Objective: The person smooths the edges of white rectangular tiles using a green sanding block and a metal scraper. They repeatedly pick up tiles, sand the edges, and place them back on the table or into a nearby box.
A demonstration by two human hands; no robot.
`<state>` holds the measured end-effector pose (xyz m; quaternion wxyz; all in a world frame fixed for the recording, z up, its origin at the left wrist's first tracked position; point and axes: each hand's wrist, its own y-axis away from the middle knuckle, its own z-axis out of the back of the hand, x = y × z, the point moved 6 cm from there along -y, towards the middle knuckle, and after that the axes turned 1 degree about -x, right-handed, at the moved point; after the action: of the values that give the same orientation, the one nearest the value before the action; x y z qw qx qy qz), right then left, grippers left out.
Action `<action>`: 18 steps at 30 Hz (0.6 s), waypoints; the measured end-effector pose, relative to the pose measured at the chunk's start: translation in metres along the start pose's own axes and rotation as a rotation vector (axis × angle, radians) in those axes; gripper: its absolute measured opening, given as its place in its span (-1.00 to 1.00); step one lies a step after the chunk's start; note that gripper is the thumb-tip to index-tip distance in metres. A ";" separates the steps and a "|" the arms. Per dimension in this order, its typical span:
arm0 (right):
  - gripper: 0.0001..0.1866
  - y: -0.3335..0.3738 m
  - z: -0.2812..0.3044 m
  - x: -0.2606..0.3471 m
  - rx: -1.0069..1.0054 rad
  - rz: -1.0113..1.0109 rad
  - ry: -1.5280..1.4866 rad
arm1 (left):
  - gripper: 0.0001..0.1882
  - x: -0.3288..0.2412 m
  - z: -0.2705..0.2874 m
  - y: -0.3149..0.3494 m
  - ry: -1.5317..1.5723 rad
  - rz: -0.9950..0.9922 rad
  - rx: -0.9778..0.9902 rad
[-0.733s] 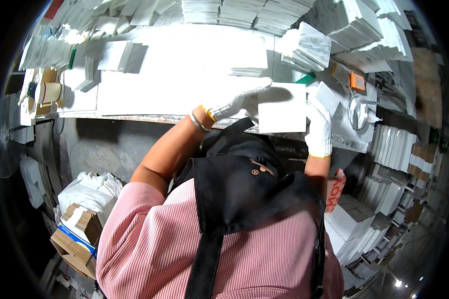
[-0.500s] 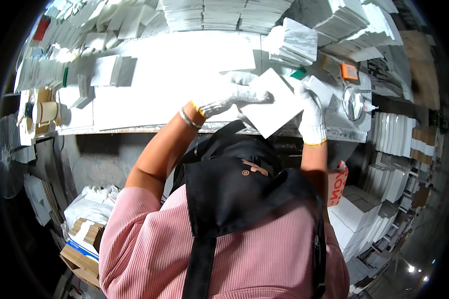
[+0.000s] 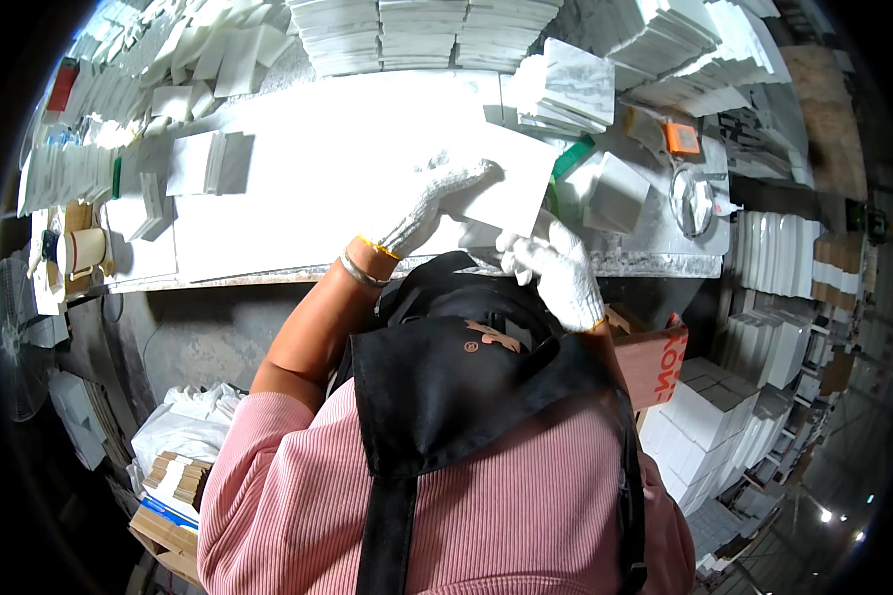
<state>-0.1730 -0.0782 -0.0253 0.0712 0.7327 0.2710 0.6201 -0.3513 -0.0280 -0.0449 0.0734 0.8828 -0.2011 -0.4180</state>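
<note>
My left hand (image 3: pixel 429 201), in a white knit glove, grips a square white tile (image 3: pixel 514 186) by its left side, with the thumb lying on the upper face. The tile is held over the whitish worktable (image 3: pixel 223 248). Just below the tile's lower right corner is my right hand (image 3: pixel 558 270), also gloved, its fingers loosely bent and apart with nothing seen in them. Whether its fingertips touch the tile's edge I cannot make out. Beyond the tile stands a small stack of grey-veined white tiles (image 3: pixel 577 87).
Right of the tile lie a green object (image 3: pixel 573 157), a marbled block (image 3: pixel 617 194), an orange tool (image 3: pixel 682 139) and a clear tape roll (image 3: pixel 693 201). Tall tile stacks (image 3: pixel 422 38) line the back. More tiles (image 3: pixel 203 162) stand at left. A cardboard box (image 3: pixel 651 365) sits below the table's right side.
My right hand has left the tile's right side and come down toward my body. The tile has turned in my left hand and moved slightly up and left.
</note>
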 end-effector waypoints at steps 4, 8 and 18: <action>-0.58 0.003 0.012 -0.008 0.009 -0.026 0.061 | -0.66 -0.005 0.002 -0.001 0.055 -0.012 -0.044; -0.48 -0.001 0.021 -0.005 -0.043 0.007 -0.038 | -0.67 -0.011 0.005 -0.003 -0.002 -0.016 -0.077; -0.44 -0.028 -0.002 0.007 -0.178 -0.029 0.085 | -0.62 0.007 0.016 0.037 -0.101 0.123 -0.061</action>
<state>-0.1829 -0.0521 -0.0309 0.1337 0.6926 0.2282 0.6711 -0.3705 -0.0635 -0.0492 0.1157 0.8438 -0.2457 -0.4628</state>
